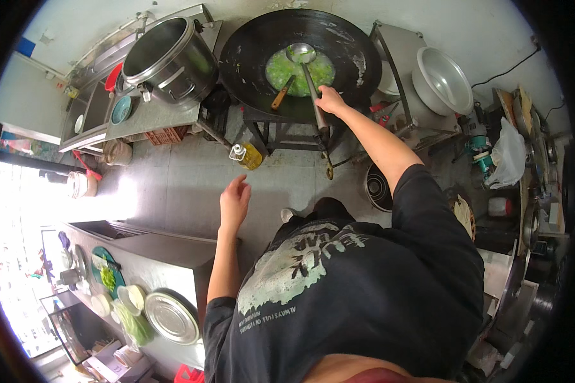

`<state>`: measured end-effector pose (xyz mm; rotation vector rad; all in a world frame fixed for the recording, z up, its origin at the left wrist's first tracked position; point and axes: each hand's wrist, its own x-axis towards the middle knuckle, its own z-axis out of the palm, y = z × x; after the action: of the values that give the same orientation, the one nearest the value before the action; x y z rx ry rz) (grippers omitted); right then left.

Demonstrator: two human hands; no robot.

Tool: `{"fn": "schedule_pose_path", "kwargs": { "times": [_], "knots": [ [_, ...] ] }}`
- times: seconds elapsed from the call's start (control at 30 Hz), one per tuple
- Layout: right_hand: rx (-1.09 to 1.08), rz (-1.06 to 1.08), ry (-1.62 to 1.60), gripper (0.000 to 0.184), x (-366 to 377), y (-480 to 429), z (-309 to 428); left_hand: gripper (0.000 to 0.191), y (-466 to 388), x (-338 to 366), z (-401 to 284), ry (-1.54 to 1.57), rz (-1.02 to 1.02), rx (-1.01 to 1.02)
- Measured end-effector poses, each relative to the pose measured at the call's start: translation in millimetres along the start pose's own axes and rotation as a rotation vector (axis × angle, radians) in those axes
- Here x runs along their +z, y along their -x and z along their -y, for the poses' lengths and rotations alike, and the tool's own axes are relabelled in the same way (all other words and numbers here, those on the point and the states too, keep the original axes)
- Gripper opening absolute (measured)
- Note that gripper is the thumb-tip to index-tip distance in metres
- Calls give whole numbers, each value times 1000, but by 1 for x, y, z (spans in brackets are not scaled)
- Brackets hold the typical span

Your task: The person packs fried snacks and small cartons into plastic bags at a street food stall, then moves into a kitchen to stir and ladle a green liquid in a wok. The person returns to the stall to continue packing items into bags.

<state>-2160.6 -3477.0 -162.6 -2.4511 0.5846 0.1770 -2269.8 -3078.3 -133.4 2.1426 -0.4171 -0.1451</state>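
Note:
A wide black wok [350, 57] rests on a dark metal stand in front of me, with chopped green vegetables in pale liquid [275, 72] at its bottom. My right hand [330, 101] is closed around the long handle of a metal ladle [309, 79], whose bowl lies at the far side of the vegetables. Left of the ladle, a wooden-handled utensil [281, 95] leans in the wok, its tip among the greens. My left hand [235, 198] hangs over the floor with its fingers apart and holds nothing. Just beyond it stands a bottle of yellow oil [247, 157].
A large steel pot [191, 72] stands on the left metal table [167, 115]. At right, a metal basin [443, 81] leans on another table. Behind the left hand is a steel counter [167, 249] with a round lid [172, 318] and a green cutting board [115, 280].

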Motion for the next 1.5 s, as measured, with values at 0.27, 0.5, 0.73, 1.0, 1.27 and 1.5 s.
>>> {"fn": "schedule_pose_path", "kwargs": {
  "times": [0.27, 0.5, 0.73, 1.0, 1.27, 1.5],
  "knots": [
    [374, 298, -1297, 30, 38, -80, -11, 34, -185, 56, -40, -263, 185, 429],
    [96, 198, -262, 22, -61, -78, -26, 40, -291, 131, -16, -620, 360, 343],
    [-66, 109, 451, 32, -89, -64, -13, 46, -333, 174, -4, -656, 592, 112],
    [118, -75, 538, 32, -91, -47, -13, 34, -369, 118, 9, 106, 687, 72],
    [276, -106, 399, 55, -50, -33, -14, 35, -383, 59, 18, 1292, 920, -776],
    [195, -28, -314, 68, 12, -17, -4, 43, -372, 9, 25, 1257, 876, -690]
  ]
}}
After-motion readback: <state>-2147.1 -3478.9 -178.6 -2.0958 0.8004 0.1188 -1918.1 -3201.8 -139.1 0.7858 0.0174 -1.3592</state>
